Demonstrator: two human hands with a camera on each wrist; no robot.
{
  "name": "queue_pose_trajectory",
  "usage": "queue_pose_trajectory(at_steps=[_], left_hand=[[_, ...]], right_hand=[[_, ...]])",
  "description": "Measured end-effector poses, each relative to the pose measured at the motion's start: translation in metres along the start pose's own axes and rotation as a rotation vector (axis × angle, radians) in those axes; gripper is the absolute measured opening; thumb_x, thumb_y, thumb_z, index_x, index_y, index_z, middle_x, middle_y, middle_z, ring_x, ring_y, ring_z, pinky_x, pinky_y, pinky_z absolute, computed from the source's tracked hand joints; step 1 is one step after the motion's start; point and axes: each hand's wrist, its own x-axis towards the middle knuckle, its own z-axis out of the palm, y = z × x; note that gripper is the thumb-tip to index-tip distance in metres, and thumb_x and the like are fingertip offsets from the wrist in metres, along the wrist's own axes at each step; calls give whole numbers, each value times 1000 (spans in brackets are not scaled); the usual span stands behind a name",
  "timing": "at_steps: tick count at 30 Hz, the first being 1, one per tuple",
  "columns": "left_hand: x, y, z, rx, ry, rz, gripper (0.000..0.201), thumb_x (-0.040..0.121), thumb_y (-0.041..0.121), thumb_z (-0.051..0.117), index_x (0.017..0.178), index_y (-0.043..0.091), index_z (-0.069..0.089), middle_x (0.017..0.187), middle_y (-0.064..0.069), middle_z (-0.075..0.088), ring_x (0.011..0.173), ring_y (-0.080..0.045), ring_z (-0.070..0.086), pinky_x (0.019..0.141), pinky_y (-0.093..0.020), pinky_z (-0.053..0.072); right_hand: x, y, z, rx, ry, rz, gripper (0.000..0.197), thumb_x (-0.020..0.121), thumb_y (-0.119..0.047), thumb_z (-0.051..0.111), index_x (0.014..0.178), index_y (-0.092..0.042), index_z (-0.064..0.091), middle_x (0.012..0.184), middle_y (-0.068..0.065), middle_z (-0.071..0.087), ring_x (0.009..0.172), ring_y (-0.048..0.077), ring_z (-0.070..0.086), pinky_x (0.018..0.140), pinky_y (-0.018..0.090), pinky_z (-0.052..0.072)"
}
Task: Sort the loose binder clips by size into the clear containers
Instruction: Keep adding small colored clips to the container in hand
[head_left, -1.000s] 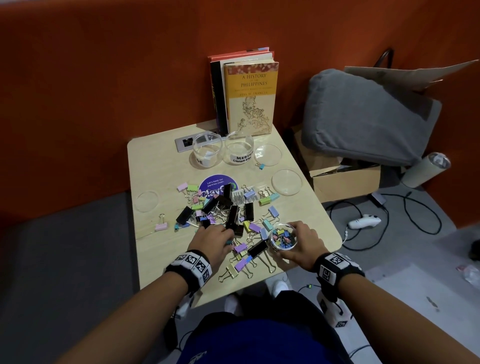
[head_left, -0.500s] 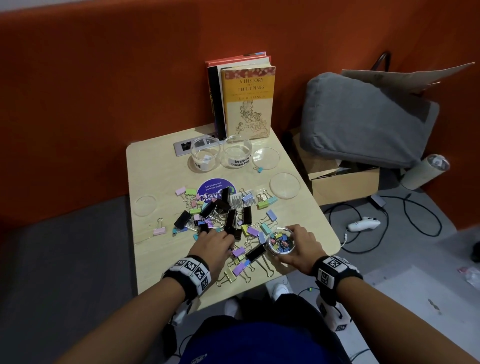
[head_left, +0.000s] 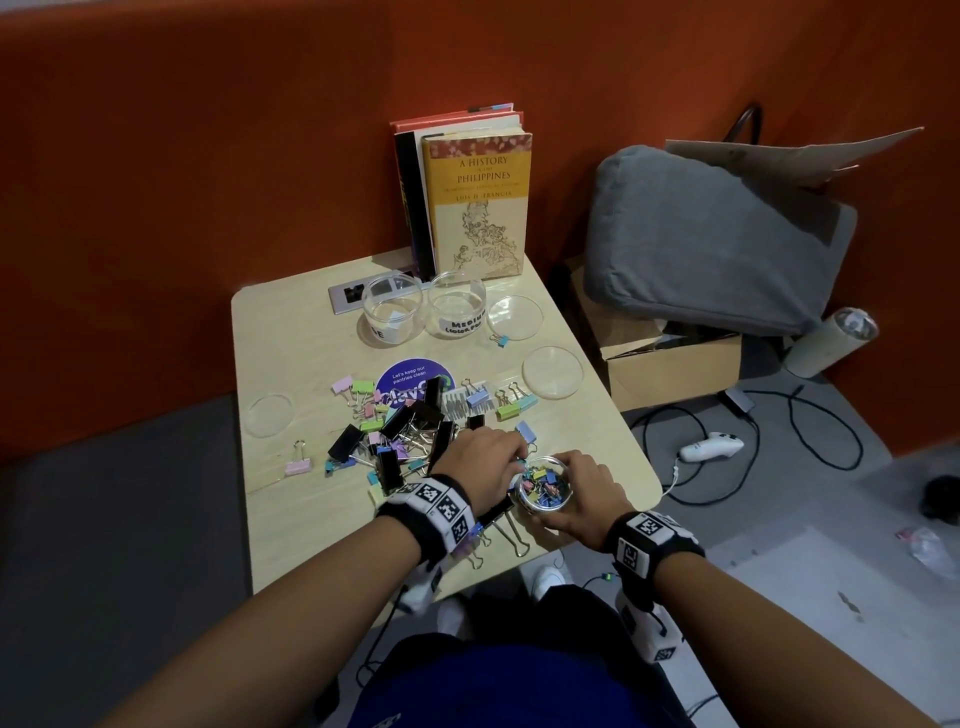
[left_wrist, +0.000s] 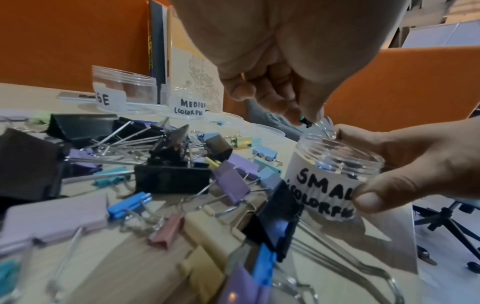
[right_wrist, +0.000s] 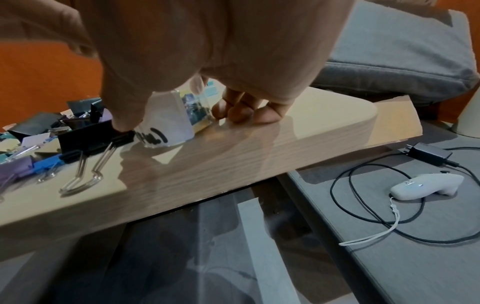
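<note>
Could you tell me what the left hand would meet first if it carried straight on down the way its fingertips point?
Probably the open mouth of the clear plastic jar labelled SMALL, then the small coloured clips inside. The left hand pinches a tiny dark clip just above its rim; depth is uncertain.

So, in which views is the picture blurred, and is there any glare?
Head view: sharp, dim, edges bent by the wide lens. Left wrist view: near binder clips blurred, SMALL jar label readable. Right wrist view: right hand blurred close up, soft glare on the table.

"MEDIUM" jar; "A HISTORY" book
</note>
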Motion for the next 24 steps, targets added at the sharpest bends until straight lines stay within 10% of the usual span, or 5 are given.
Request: queue_pose_trajectory(at_steps=[13, 24], left_hand=[[5, -12, 12, -31, 18, -65, 25, 102, 26, 44, 119, 22, 61, 114, 2, 65, 108, -19, 56, 94, -35, 43], [-14, -43, 14, 192, -39, -207, 17, 99, 32, 50, 108, 27, 63, 107, 8, 64, 102, -16, 53, 92, -35, 44]], right_hand=[[6, 6, -7, 25, -48, -86, 76, 61, -62, 76, 121, -32, 40, 115, -5, 47, 106, 19, 47, 85, 42, 47], [20, 17, -45, 184, -91, -123, 89, 48, -55, 74, 125, -24, 43, 115, -5, 58, 100, 11, 58, 82, 21, 44]])
